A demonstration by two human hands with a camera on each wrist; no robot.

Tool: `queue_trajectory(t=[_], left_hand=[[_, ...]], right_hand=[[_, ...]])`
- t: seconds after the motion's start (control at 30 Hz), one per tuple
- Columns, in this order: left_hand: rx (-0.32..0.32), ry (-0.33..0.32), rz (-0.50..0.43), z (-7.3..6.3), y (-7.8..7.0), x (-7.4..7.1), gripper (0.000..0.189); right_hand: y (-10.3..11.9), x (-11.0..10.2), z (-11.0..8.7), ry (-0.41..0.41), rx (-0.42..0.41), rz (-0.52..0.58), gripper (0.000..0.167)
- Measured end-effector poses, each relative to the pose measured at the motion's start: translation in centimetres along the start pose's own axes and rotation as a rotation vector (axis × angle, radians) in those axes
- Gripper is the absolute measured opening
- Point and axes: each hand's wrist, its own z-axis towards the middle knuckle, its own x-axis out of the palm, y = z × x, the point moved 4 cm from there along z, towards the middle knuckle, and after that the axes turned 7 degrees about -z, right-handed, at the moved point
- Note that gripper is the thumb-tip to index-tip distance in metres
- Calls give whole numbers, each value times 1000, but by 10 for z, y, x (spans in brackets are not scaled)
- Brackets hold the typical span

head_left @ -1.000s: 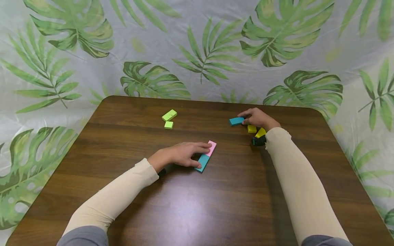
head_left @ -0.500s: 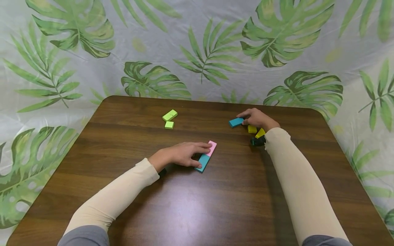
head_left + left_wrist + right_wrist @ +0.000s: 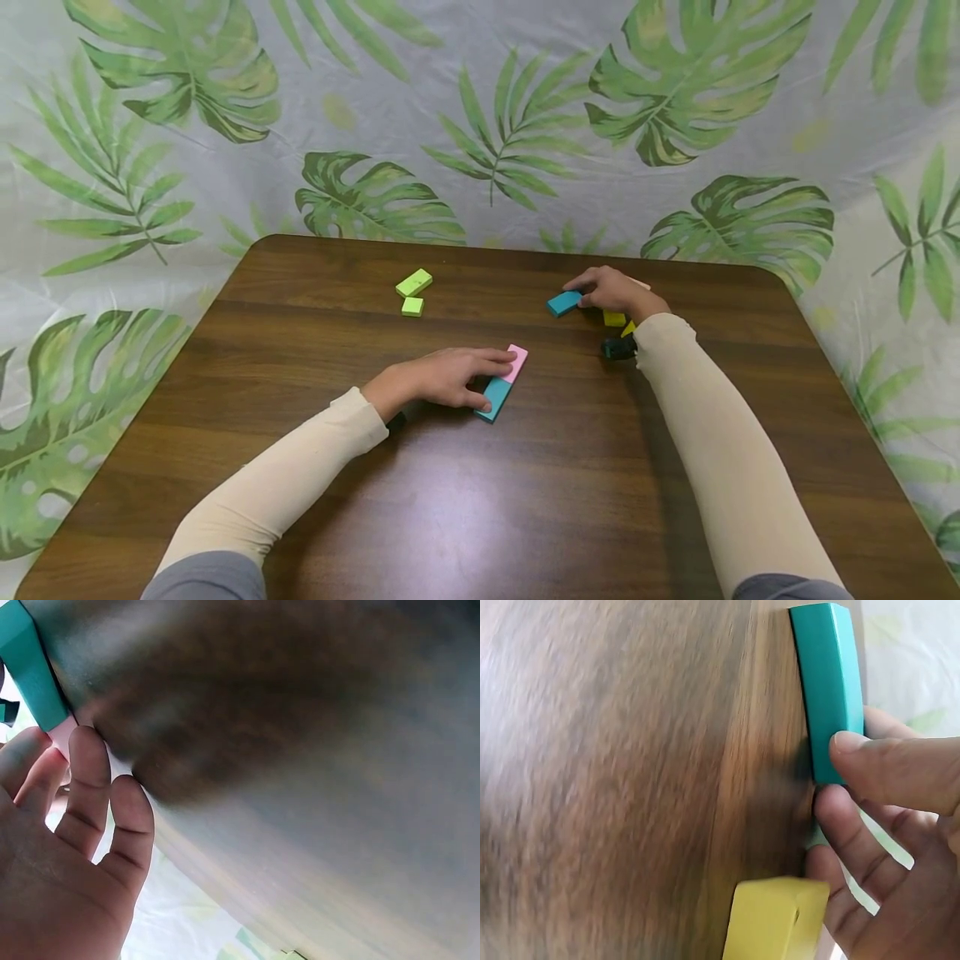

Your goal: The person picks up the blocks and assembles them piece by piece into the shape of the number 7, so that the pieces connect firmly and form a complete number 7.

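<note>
Working over a dark brown worktop (image 3: pixel 592 500), wood-grained, rounded at both far corners and shining with a pale glare (image 3: pixel 457 508) in its near middle. Bounded beyond the far edge and at both sides by a grey-white sheet (image 3: pixel 540 125), slightly creased, printed with large green leaves. Near the middle, resting the left hand (image 3: pixel 453 375), fingers relaxed, across a pink block (image 3: pixel 515 362) and a turquoise block (image 3: pixel 495 400), set end to end on a slant. Toward the far right, pinching a blue block (image 3: pixel 562 303) between thumb and fingers of the right hand (image 3: pixel 611 293); hard to tell whether lifted or touching the surface. Just right of that and slightly nearer, partly hidden by hand and wrist, yellow blocks (image 3: pixel 614 318). Toward the far left, lying just beside each other, a lime oblong block (image 3: pixel 414 283) and a lime square block (image 3: pixel 412 307). Reaching in from the near side in beige sleeves (image 3: pixel 742 450).
</note>
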Motion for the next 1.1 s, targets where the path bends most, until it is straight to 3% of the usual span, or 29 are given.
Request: queue_trajectory(t=[0.4, 1.1], left_hand=[[-27, 6, -10, -1, 0, 0, 68], [-40, 8, -24, -1, -1, 0, 67]], right_hand=[[22, 9, 8, -22, -88, -36, 39], [45, 14, 7, 40, -183, -90, 37]])
